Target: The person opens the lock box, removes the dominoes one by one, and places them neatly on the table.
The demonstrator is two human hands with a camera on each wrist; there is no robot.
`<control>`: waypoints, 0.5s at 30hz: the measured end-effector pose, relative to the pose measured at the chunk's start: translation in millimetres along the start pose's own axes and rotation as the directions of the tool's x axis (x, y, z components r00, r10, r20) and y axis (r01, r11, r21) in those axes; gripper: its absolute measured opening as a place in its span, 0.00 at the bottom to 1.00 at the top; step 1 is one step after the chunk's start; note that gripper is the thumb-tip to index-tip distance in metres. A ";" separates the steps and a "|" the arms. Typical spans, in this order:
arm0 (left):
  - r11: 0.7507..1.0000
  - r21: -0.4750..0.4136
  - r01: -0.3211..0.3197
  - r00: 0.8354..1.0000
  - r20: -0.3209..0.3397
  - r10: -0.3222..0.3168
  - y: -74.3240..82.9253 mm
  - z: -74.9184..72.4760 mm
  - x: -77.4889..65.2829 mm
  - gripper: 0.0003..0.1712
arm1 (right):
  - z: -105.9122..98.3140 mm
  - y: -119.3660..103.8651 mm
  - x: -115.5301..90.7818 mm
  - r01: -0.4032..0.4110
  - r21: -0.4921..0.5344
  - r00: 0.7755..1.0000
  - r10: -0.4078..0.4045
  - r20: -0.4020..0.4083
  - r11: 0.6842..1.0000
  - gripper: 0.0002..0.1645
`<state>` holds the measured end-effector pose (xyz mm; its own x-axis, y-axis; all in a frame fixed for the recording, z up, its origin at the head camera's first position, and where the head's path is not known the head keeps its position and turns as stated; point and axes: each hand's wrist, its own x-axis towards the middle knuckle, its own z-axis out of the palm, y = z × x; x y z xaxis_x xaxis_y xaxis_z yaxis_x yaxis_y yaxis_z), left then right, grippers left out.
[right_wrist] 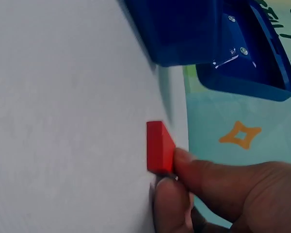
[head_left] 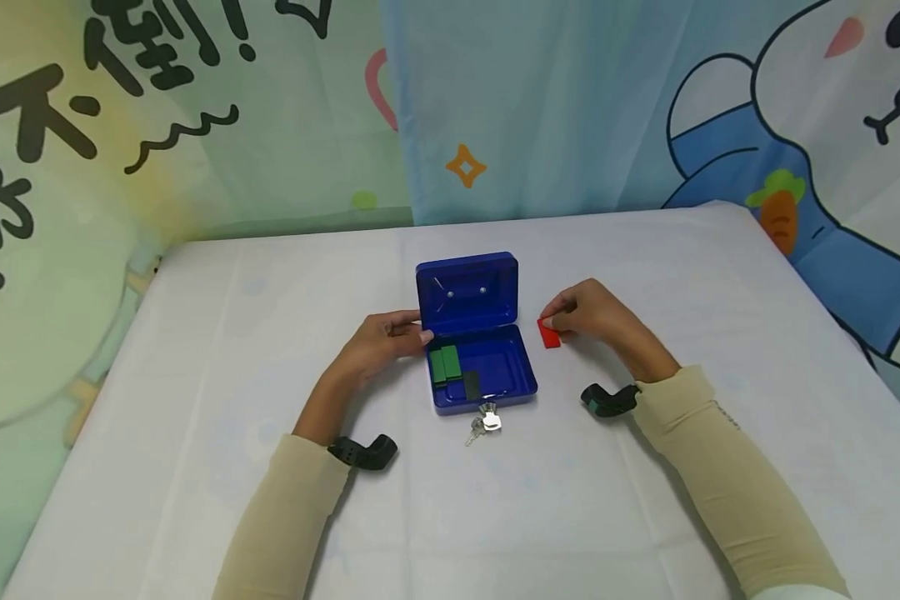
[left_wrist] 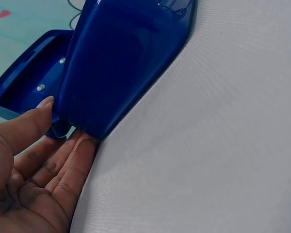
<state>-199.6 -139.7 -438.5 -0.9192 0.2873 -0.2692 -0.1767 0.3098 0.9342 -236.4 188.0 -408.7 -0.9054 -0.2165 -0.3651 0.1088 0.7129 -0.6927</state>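
Observation:
A blue cash box (head_left: 525,360) lies with its lid (head_left: 468,292) raised. Inside, toward the left, are two green blocks (head_left: 445,364) and a dark green piece (head_left: 472,385). My left hand (head_left: 381,343) holds the box's back left corner; in the left wrist view the thumb (left_wrist: 36,121) is at the rim and the fingers lie against the outer wall. To the right of the box, my right hand (head_left: 587,312) pinches a red block (right_wrist: 160,148) between thumb and finger, close over the white cloth.
Keys (head_left: 477,428) hang from the lock (head_left: 490,417) at the box's front. A white cloth covers the table (head_left: 495,517), and a printed curtain (head_left: 540,108) stands behind it. Black bands (head_left: 366,453) sit on both wrists.

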 end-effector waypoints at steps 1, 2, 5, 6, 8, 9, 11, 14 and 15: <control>1.000 -0.002 -0.001 1.000 0.000 0.001 0.2 -0.3 -0.2 0.36 | 0.1 -0.1 0.4 -0.010 -0.004 1.000 0.010 0.001 1.000 0.12; 1.000 -0.005 -0.003 1.000 0.000 0.003 0.3 -0.5 -0.2 0.36 | 0.1 -0.3 0.8 -0.017 -0.005 1.000 0.017 0.003 1.000 0.12; 1.000 -0.002 0.001 1.000 -0.001 -0.001 0.0 -0.3 -0.2 0.36 | 0.5 0.9 1.1 -0.033 -0.011 0.999 0.033 0.001 0.999 0.12; 1.000 -0.002 0.004 1.000 -0.001 -0.004 -0.1 -0.2 -0.1 0.36 | 0.7 1.2 0.9 -0.034 -0.011 0.999 0.034 0.000 0.999 0.12; 1.000 0.001 0.004 1.000 0.000 -0.004 -0.1 0.1 0.1 0.36 | 1.1 1.8 0.3 -0.030 -0.014 1.000 0.030 -0.007 0.999 0.12; 1.000 0.003 0.005 1.000 -0.002 -0.005 -0.1 0.2 0.3 0.36 | 1.4 2.0 0.0 -0.030 -0.017 0.999 0.030 -0.013 0.999 0.12; 1.000 0.005 0.005 1.000 -0.003 -0.005 0.0 0.1 0.5 0.36 | 2.2 2.2 -0.8 -0.025 -0.020 0.999 0.025 -0.027 0.999 0.12; 1.000 -0.002 0.002 1.000 -0.003 -0.002 0.0 0.1 0.3 0.36 | 3.4 2.5 -2.1 -0.017 -0.021 0.999 0.016 -0.048 1.000 0.12; 1.000 -0.007 0.001 1.000 -0.002 -0.001 -0.1 0.1 0.0 0.36 | 3.9 2.3 -2.6 -0.016 -0.020 0.999 0.015 -0.052 1.000 0.12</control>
<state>-199.5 -139.7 -438.6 -0.9199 0.2849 -0.2695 -0.1799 0.3042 0.9355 -232.2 187.6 -411.7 -0.9239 -0.1707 -0.3424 0.1152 0.7293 -0.6744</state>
